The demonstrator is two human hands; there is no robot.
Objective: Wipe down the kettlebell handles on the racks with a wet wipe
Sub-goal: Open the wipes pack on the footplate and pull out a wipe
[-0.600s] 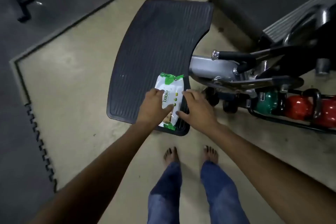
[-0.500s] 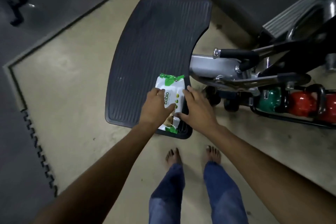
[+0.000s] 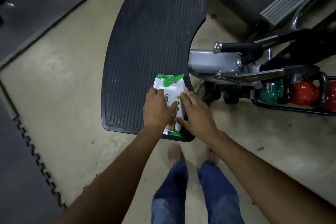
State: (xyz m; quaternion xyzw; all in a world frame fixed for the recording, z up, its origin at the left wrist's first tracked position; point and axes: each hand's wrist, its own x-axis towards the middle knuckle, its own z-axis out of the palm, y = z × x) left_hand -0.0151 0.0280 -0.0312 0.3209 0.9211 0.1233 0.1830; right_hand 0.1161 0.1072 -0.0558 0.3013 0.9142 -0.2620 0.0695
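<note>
The white-and-green soft plastic wet wipe pack [image 3: 171, 89] is lying flat on the black ribbed rubber platform [image 3: 154, 42], at its near right corner, alongside the concave right edge. The platform surface is carrying parallel lengthwise grooves and a raised rim.

The left hand [image 3: 157, 109] is gripping the pack's left side. Its fingers are curling over the top face and its thumb is lying across the printed label. The right hand [image 3: 196, 112] is resting on the pack's right edge with its fingers extended and its thumb touching the near end.

The black metal wire rack [image 3: 291, 109] is sitting on the beige concrete floor [image 3: 63, 96] to the right, well apart from the pack. It is holding a glossy green round kettlebell [image 3: 271, 92] and a glossy red round kettlebell [image 3: 303, 94] side by side, with a black looped handle [image 3: 323, 85] rising beside the red one.
</note>
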